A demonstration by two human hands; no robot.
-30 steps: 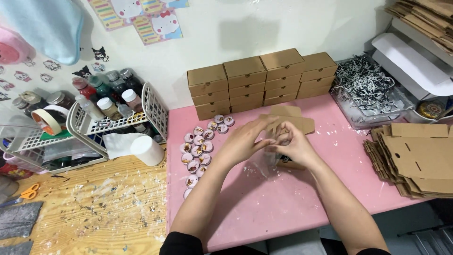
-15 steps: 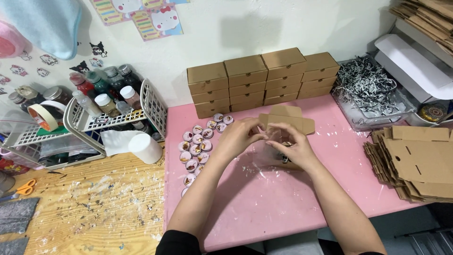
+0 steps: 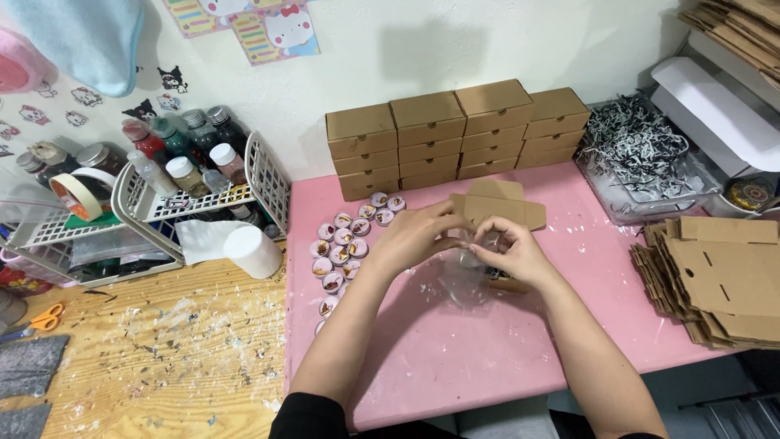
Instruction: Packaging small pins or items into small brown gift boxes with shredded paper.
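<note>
Both hands are meeting over the pink mat (image 3: 487, 358), working on a small clear plastic bag (image 3: 461, 280) that is hanging between them and trailing down onto the mat just beneath the fingers. The left hand (image 3: 414, 237) is curling in from its side, fingers bent and pinching the bag's upper edge, while the right hand (image 3: 513, 254) is closing on the same edge from the other side, fingertips nearly touching the left's; neither is spread wide, and both appear to be gripping the film, though what is inside the bag is too small to tell. Holding it up by the mouth this way is probably keeping the opening reachable. Just beyond the fingertips a flat, unfolded cardboard box blank (image 3: 500, 202) is lying on the mat. To the outside of the left hand, round little badges (image 3: 341, 252) are sitting in loose rows within easy reach. Farther beyond both hands, folded brown boxes (image 3: 455, 134) are standing stacked against the wall. Well out past the right hand a pile of flat cardboard blanks (image 3: 715, 276) is waiting, and a tray of shredded paper (image 3: 638, 150) is sitting farther back.
</note>
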